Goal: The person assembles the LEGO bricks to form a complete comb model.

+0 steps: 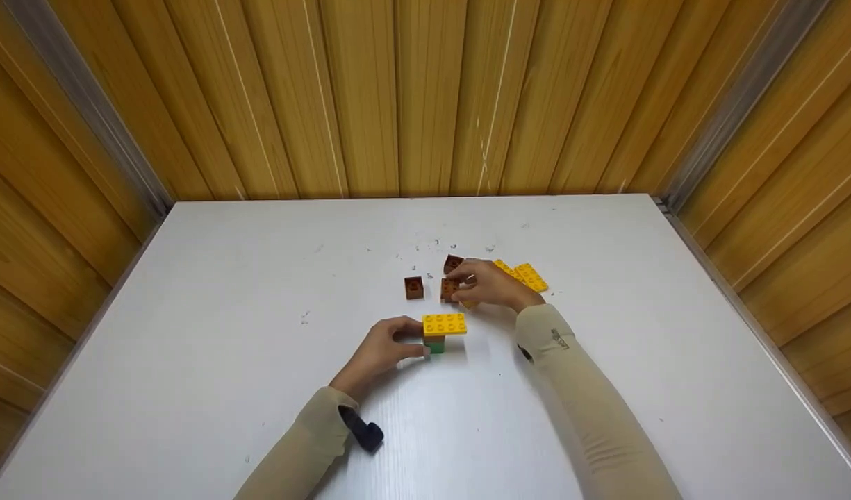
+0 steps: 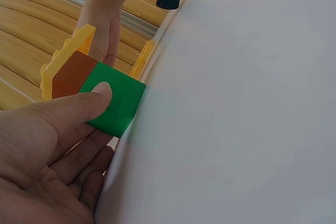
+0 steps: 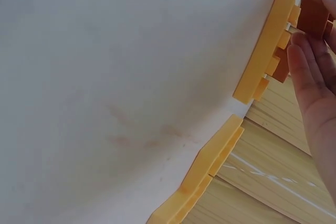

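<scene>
My left hand [image 1: 378,353] grips a small upright stack standing on the table. The stack has a green brick [image 2: 126,106] at the bottom, a brown brick [image 2: 73,74] in the middle and a yellow studded plate [image 1: 444,323] on top, which overhangs to the right. The left thumb presses the side of the green brick. Farther back, my right hand [image 1: 493,283] pinches another brown brick [image 3: 313,10] between thumb and fingers. A yellow plate [image 3: 265,51] lies close below that hand, studs up, mostly hidden in the head view.
One loose brown brick [image 1: 414,288] sits left of the right hand, and another [image 1: 453,263] lies just behind its fingers. Two yellow plates [image 1: 531,277] lie to its right. The white table [image 1: 272,278] meets wood-patterned walls [image 1: 425,97] at the back and sides.
</scene>
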Demonstrator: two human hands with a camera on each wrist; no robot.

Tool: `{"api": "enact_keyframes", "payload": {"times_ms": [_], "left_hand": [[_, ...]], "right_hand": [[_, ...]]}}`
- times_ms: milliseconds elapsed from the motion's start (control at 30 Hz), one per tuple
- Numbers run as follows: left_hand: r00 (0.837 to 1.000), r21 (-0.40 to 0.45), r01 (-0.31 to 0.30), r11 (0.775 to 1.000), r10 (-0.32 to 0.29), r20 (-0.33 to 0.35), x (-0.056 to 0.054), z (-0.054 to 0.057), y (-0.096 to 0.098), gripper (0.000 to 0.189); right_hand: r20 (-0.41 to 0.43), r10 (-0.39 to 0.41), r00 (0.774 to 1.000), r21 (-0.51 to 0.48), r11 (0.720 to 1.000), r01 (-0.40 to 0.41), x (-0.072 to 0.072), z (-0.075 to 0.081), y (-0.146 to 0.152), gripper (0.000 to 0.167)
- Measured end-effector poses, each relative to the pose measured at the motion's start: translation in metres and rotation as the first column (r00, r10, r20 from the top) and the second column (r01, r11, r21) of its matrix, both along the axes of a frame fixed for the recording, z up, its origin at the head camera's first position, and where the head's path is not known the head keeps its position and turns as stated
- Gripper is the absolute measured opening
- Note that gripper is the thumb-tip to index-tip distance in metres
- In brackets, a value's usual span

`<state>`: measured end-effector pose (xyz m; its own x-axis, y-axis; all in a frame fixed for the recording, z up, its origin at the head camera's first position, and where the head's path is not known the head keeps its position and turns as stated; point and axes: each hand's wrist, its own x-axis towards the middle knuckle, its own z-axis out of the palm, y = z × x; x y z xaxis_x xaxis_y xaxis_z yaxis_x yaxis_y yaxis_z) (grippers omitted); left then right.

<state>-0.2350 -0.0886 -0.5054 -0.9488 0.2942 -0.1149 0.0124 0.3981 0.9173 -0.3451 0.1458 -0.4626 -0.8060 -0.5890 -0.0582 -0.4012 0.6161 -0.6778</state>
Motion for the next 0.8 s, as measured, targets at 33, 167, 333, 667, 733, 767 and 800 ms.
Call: {"api": "enact_keyframes", "payload": {"times_ms": [33,167,333,667,733,767,800], "left_hand": [[1.0,0.003,0.001,1.0,-0.001,0.001,0.0,0.0,0.0,0.037],[1.0,0.0,0.001,1.0,-0.001,-0.002,0.001,0.001,0.0,0.037],[1.0,-0.018,-0.004,1.0,0.004,-0.015,0.0,0.0,0.001,0.036],[0.999,-0.008,0.008,1.0,-0.008,-0.036,-0.002,0.0,0.001,0.036],[1.0,-0.006,0.007,1.0,-0.007,-0.029,-0.002,0.0,0.001,0.036],[1.0,-0.004,0.007,1.0,-0.007,-0.028,-0.002,0.0,0.001,0.036],[1.0,-0.001,0.007,1.0,-0.007,-0.025,-0.002,0.0,0.001,0.036]], "right_hand": [[-0.003,0.004,1.0,-0.008,1.0,-0.004,0.0,0.0,0.001,0.039],[-0.016,0.02,1.0,-0.03,0.999,-0.02,0.002,0.001,0.003,0.039],[-0.031,0.023,0.999,-0.02,1.0,-0.023,0.005,0.004,0.005,0.041],[-0.078,0.075,0.994,-0.015,0.997,-0.077,0.009,0.015,0.007,0.04],[-0.081,0.09,0.993,-0.02,0.996,-0.092,0.011,0.017,0.006,0.04],[-0.082,0.095,0.992,-0.021,0.995,-0.097,0.012,0.019,0.006,0.04],[-0.091,0.104,0.99,-0.017,0.994,-0.106,0.013,0.02,0.005,0.04]]}}
